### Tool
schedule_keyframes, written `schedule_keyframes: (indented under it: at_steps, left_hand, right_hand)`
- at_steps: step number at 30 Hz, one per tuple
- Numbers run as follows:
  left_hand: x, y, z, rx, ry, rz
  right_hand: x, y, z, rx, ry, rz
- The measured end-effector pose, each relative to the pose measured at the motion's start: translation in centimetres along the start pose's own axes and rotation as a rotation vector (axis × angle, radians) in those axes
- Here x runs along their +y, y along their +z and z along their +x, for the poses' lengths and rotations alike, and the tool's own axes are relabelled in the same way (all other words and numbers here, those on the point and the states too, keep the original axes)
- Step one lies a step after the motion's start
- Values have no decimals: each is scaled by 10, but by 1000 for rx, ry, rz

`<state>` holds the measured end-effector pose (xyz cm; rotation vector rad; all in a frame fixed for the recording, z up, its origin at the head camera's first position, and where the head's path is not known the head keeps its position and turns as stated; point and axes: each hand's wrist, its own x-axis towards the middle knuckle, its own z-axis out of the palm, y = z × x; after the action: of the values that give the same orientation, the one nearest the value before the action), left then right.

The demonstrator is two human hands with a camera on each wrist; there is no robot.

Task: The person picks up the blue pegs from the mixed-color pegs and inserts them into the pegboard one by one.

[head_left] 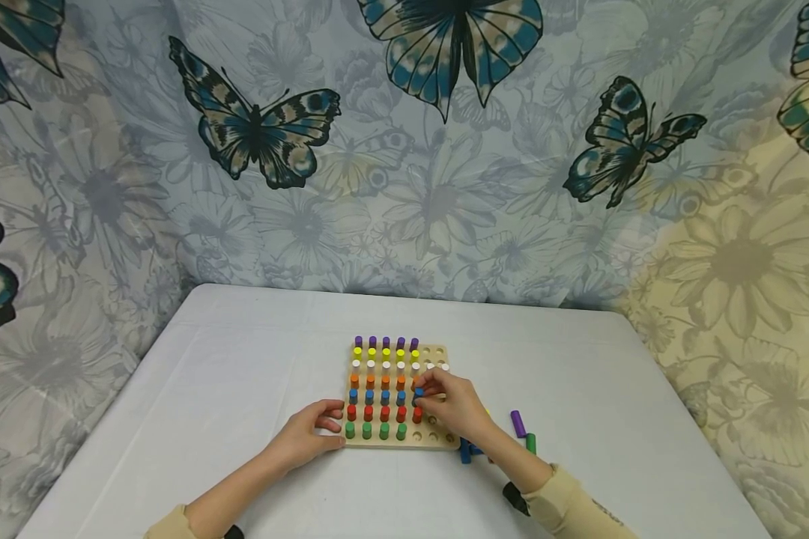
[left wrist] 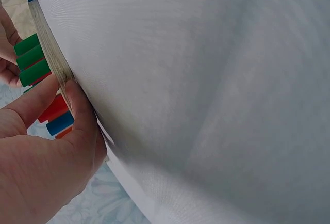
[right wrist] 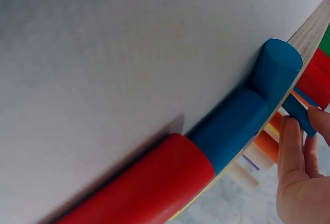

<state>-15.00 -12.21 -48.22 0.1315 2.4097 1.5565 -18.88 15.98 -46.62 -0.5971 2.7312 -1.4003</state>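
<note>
peg, solid blue cylinder (right wrist: 299,114): at the blue row's fifth place, long axis near upright, apparently to match its hole; whether seated, cannot tell.
right hand (head_left: 453,404): pinching the peg, likely to steer it.
left hand (head_left: 303,434): clamped on pale wooden board's (head_left: 438,443) near left corner, probably against sliding; hands apart.

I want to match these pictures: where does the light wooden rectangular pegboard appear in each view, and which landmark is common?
Head: the light wooden rectangular pegboard lies at lower centre.
Left wrist: the pegboard shows as a thin slanting edge, upper left.
Right wrist: the pegboard slants down from the upper right.
Shared landmark: the right hand, respectively over the board's right part, at the left border, at the right border.
</note>
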Motion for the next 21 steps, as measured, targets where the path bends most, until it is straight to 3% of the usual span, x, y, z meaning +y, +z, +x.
schedule_keyframes:
  at_steps: [9, 21]
  left_hand:
    - [1, 0, 0, 6, 3, 4]
    - [0, 0, 1, 0, 10, 4]
  right_hand:
    - [2, 0, -1, 1, -50, -3]
    - [0, -4, -5, 5, -18, -12]
